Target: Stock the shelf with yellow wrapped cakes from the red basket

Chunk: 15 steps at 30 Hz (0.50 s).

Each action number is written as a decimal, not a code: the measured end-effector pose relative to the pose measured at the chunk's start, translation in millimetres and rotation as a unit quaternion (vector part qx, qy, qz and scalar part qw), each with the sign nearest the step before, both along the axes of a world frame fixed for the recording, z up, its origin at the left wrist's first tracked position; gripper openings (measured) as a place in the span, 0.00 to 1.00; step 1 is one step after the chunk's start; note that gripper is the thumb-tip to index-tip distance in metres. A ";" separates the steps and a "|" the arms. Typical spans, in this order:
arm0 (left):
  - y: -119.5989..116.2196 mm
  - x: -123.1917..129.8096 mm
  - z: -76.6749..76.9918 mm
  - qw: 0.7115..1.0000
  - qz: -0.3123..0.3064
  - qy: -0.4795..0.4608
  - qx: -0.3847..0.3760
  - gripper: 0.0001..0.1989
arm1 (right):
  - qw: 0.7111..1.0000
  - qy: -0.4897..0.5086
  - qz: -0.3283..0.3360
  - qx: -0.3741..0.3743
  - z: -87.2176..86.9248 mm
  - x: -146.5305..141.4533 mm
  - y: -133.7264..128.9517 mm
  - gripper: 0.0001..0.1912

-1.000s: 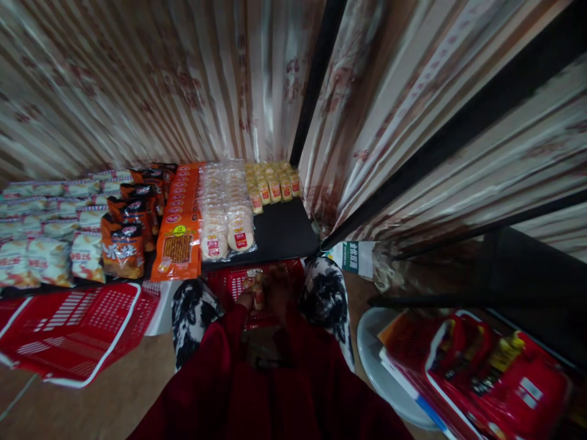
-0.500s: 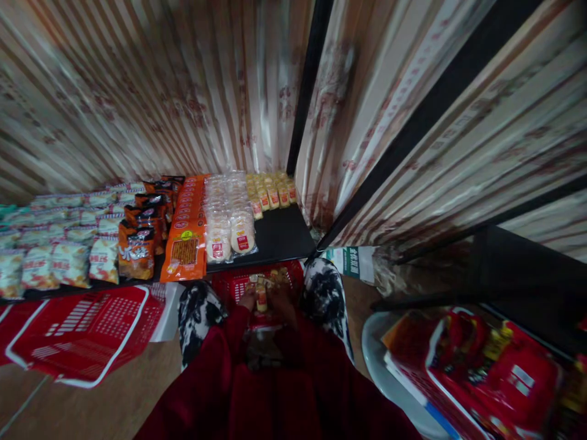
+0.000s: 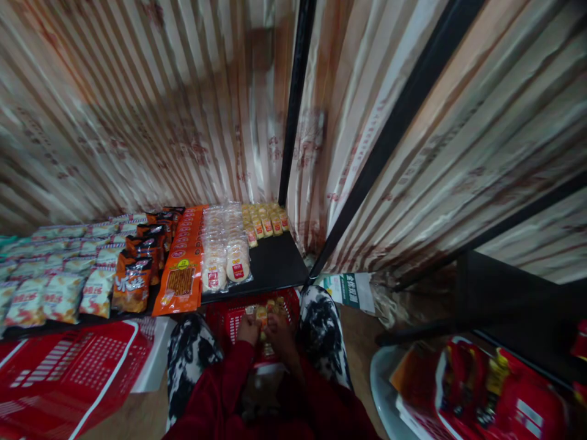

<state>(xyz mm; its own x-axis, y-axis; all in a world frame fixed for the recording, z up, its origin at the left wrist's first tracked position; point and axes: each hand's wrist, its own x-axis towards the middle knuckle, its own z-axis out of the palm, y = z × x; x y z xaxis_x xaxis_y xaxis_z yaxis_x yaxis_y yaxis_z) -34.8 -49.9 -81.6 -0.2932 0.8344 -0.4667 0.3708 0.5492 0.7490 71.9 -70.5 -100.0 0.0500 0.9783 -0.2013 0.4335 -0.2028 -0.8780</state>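
Between my knees, a red plastic basket (image 3: 227, 313) holds several small yellowish snack packets. My left hand (image 3: 248, 328) is over the basket, its fingers closed at the left side of a small yellow snack packet (image 3: 262, 314). From the right, my right hand (image 3: 279, 332) closes on the same packet. The picture is dark here, so the exact finger contact is hard to see. More yellow snack packets (image 3: 267, 221) stand in rows at the back right corner of the black shelf (image 3: 275, 266), just beyond the basket.
Round white crackers (image 3: 225, 263), an orange snack bag (image 3: 181, 263), brown-orange bags (image 3: 132, 284) and pale bags (image 3: 62, 296) fill the shelf leftward. A red basket (image 3: 92, 360) lies left. Black posts (image 3: 358, 208) rise at right, above a pale tub (image 3: 385, 379) with red packages (image 3: 527, 397).
The view has tilted up and the shelf appears lower. My hands have come closer together around the yellow packet, which stood upright between them before.
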 end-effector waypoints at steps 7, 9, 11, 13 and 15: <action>-2.6 9.9 18.3 0.997 -0.004 -0.021 0.077 0.06 | 0.992 -0.021 -0.068 0.108 13.1 3.4 0.6 0.18; -2.9 10.3 26.0 0.994 -0.005 -0.008 0.112 0.06 | 0.987 -0.034 -0.087 0.130 21.4 4.0 2.2 0.18; -2.0 10.5 32.7 0.991 -0.011 0.007 0.134 0.08 | 0.983 -0.031 -0.101 0.149 31.5 5.1 4.3 0.19; 0.3 11.5 38.2 0.988 -0.021 0.008 0.155 0.11 | 0.980 -0.013 -0.106 0.170 42.9 6.8 7.7 0.19; 3.8 13.8 43.7 0.984 -0.026 -0.003 0.174 0.13 | 0.977 0.003 -0.106 0.187 55.0 8.9 12.6 0.19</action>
